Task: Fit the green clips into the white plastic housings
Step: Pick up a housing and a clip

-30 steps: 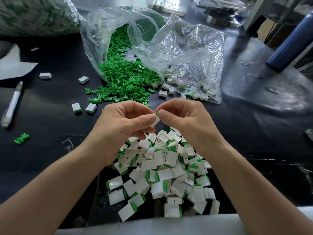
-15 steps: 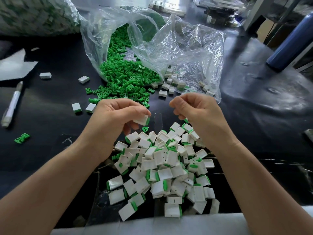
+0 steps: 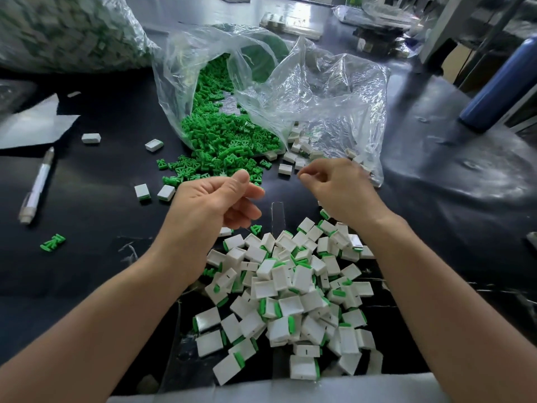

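Observation:
Green clips (image 3: 223, 141) spill in a heap from a clear plastic bag (image 3: 319, 91) at the table's middle back. Empty white housings (image 3: 293, 158) lie at the bag's right mouth. A pile of white housings with green clips fitted (image 3: 290, 286) lies near me. My left hand (image 3: 215, 202) hovers above the pile's far left edge, fingers loosely bent, holding nothing. My right hand (image 3: 334, 187) is just short of the empty housings, fingers curled in, thumb against forefinger, with nothing visible in it. One loose green clip (image 3: 256, 228) lies below my left hand.
A pen (image 3: 36, 187) and white paper (image 3: 35, 126) lie at the left. Stray housings (image 3: 154, 144) and a stray clip (image 3: 53, 242) dot the black table. A big filled bag (image 3: 66, 30) is at the back left, a blue bottle (image 3: 499, 85) at the right.
My hands parted after pressing a clip into a housing. The left hand let the finished housing go. The right hand moved forward toward the empty housings.

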The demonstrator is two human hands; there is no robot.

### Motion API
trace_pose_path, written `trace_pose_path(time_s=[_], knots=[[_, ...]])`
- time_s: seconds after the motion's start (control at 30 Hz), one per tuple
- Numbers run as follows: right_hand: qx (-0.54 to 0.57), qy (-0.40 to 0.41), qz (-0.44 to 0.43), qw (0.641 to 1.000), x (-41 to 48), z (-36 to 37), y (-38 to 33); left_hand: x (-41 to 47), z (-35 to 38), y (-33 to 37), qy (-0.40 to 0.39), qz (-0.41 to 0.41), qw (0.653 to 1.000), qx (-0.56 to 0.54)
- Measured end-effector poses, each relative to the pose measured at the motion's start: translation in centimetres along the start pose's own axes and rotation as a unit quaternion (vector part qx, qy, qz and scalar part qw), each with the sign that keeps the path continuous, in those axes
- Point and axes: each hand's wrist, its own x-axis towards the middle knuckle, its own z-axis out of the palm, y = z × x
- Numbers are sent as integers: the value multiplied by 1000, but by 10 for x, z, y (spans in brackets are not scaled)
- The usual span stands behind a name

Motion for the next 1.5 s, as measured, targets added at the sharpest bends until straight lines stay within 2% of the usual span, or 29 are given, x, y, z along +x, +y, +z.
trace_pose_path(time_s=[0.13,0.33,0.47,0.53,0.63,0.73,0.83,0.9,1.0,1.1,1.17,1.27,1.37,1.5], knots=[[-106,-25,-48,993,26,12,-8,2,0,1,25,-10,1000,-7],[-209,-87,-51,973,45,31,-6,4,-2,2,35,-23,999,-11],[-203,-63,-59,975,41,32,-5,4,-2,0,36,-30,999,-5],[-169,-59,-65,982,37,30,-5,4,-2,-1,39,-34,999,1],[-30,-46,-73,996,26,22,-10,6,-1,-4,51,-43,998,1],[77,-43,-124,988,10,15,-25,7,1,-6,53,-53,997,-19],[102,-51,-193,975,-3,13,-41,9,1,-6,47,-57,996,-39],[105,-86,-221,966,-8,13,-45,9,-1,-6,36,-56,996,-52],[129,-122,-188,966,-7,14,-42,8,-3,-6,40,-42,997,-52],[66,-60,-107,990,8,19,-35,8,-3,-7,63,-40,995,-62],[-9,-69,-79,994,17,25,-31,8,-2,-6,60,-44,995,-70],[-85,-105,-81,988,22,38,-30,8,-2,-4,59,-46,994,-81],[-150,-108,-108,977,24,45,-31,9,-3,-4,61,-48,994,-83],[-172,-109,-123,971,24,44,-30,8,-3,-5,59,-40,996,-50]])
